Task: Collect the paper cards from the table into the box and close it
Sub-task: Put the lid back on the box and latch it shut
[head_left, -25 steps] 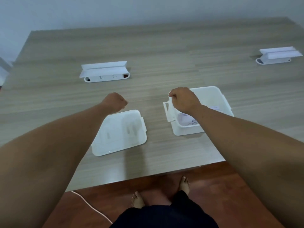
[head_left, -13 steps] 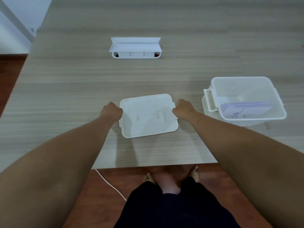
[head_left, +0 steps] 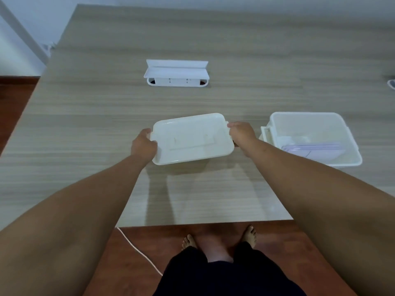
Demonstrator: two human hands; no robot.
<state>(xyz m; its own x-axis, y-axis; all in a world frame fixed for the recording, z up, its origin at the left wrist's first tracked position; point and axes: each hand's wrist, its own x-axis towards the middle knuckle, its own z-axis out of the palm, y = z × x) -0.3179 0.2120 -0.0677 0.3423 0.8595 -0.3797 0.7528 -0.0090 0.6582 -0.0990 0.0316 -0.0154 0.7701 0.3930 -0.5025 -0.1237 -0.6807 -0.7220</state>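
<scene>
The white plastic lid (head_left: 192,138) is held above the table, tilted, its shadow on the wood below it. My left hand (head_left: 143,145) grips its left edge and my right hand (head_left: 241,134) grips its right edge. To the right stands the open white box (head_left: 350,154) with a latch handle on its left side. A stack of paper cards (head_left: 314,150) lies inside it, pale with purple edges.
A white socket box (head_left: 177,73) with a raised flap sits further back on the wooden table (head_left: 85,129). Part of another white object (head_left: 391,84) shows at the right edge. A white cable (head_left: 139,251) and bare feet are on the floor below.
Both hands went from the box area to the lid, closed on its two short edges and lifted it off the table. The camera view shifted left.
</scene>
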